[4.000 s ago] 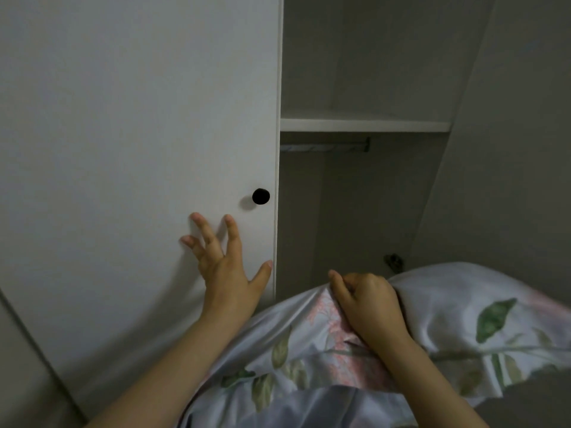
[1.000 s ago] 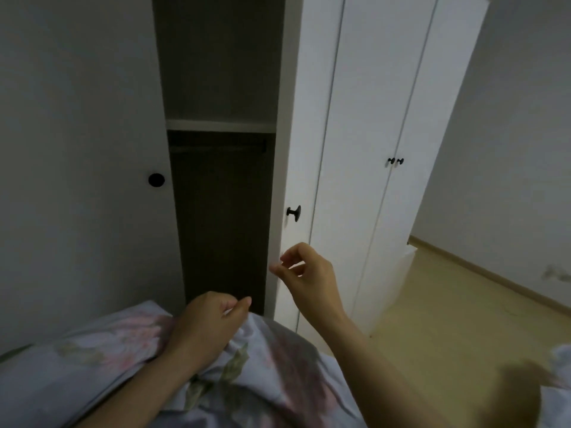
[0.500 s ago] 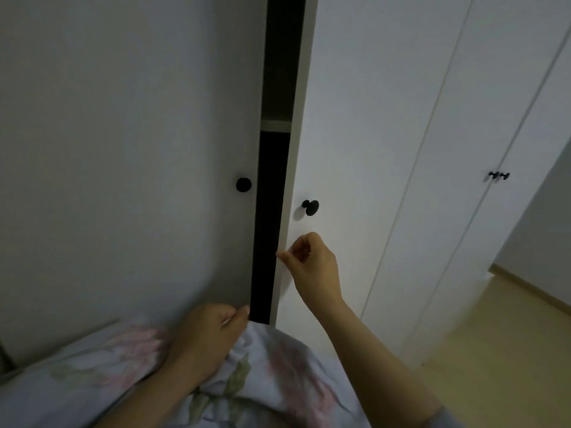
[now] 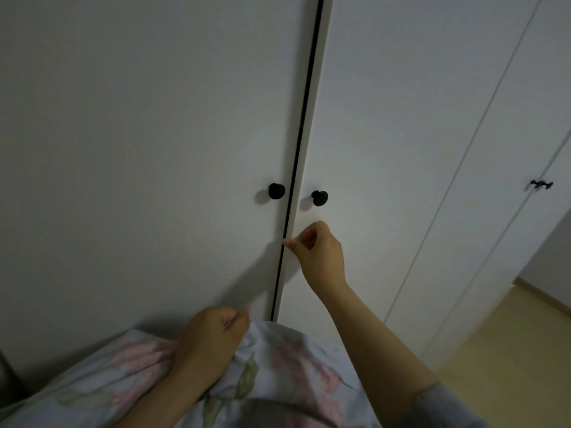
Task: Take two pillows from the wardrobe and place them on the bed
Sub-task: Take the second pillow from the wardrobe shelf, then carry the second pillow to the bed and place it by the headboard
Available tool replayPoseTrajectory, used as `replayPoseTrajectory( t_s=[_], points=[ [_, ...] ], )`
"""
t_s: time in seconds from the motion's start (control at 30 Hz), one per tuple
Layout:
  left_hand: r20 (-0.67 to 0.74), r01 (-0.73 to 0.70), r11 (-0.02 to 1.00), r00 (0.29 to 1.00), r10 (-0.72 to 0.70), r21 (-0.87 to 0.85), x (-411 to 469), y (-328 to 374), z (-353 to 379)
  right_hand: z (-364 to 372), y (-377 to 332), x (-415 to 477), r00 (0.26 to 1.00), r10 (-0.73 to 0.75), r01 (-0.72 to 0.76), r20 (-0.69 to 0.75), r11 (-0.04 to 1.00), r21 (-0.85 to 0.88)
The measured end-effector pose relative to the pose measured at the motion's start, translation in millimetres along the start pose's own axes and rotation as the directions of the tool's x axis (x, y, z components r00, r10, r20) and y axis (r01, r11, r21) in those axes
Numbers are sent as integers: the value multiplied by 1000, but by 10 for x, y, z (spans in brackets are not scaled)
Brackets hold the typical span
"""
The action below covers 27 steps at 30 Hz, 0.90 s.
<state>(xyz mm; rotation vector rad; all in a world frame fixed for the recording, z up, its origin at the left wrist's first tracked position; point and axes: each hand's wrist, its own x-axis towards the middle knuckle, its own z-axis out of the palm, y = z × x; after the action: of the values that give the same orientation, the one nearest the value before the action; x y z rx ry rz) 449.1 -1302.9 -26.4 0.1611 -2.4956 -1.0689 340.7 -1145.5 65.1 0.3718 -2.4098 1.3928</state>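
White panels fill the view: the wardrobe's left door [image 4: 139,149] and right door [image 4: 386,118] stand almost shut, with only a narrow dark gap [image 4: 301,118] between them. One black knob [image 4: 276,190] sits on the left door just beside the gap, and a second knob [image 4: 319,198] sits on the right door.

Status of the hands:
- The left hand [image 4: 213,338] grips a bunched fold of the floral pillow [image 4: 293,359], with the fingers curled into the cloth.
- The right hand [image 4: 318,251] is curled below the second knob, with thumb and forefinger tips together at the free edge of the right door. We cannot tell whether they pinch that edge or only press it.

The pillow is outside the wardrobe, held low against the body, below the doors.

Progress, as we judge it:
- Removing this pillow is done.
- Closing the wardrobe is nearly done.
- Carrying the pillow to the bed and setting it down is left to do.

The bed is not in view, and neither is a second pillow, so we cannot say whether that one is already placed. Pale wooden floor [image 4: 509,350] shows at lower right.
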Motion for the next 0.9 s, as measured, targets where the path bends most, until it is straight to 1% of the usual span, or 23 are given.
replayPoseTrajectory(
  t_s=[0.17, 0.3, 0.37, 0.43, 0.5, 0.57, 0.63, 0.7, 0.8, 0.9],
  points=[
    [-11, 2, 1000, 1000, -3, -6, 44, -81, 5, 92, 67, 94, 997, -9, 7, 74, 1000, 31],
    [-5, 8, 1000, 1000, -8, -17, 70, -102, 49, 107, 126, 106, 993, -46, 44, 112, 999, 26],
    [0, 10, 1000, 1000, -10, -29, 82, -83, 75, 80, 144, 50, 987, -60, 50, 151, 996, 71],
    [7, 20, 999, 1000, -20, -42, 100, -48, 131, -6, 193, -55, 975, -55, 25, 215, 990, 139],
    [16, 31, 997, 999, -30, -67, 109, -17, 175, -116, 284, -200, 964, -21, -24, 264, 986, 166],
    [29, 26, 996, 999, -23, -88, 116, 68, 244, -268, 477, -369, 968, 28, -64, 250, 988, 137],
    [31, 22, 993, 999, -18, -116, 128, 197, 353, -444, 704, -552, 970, 78, -94, 228, 994, 59],
    [33, 16, 994, 999, -12, -106, 170, 383, 488, -625, 927, -709, 970, 119, -116, 213, 993, -27],
    [50, -12, 995, 999, 17, -95, 246, 703, 768, -936, 1173, -857, 973, 129, -113, 192, 989, -91],
    [82, -55, 988, 994, 67, -144, 307, 1110, 1140, -1341, 1409, -910, 986, 87, -57, 144, 979, -196]
  ],
)
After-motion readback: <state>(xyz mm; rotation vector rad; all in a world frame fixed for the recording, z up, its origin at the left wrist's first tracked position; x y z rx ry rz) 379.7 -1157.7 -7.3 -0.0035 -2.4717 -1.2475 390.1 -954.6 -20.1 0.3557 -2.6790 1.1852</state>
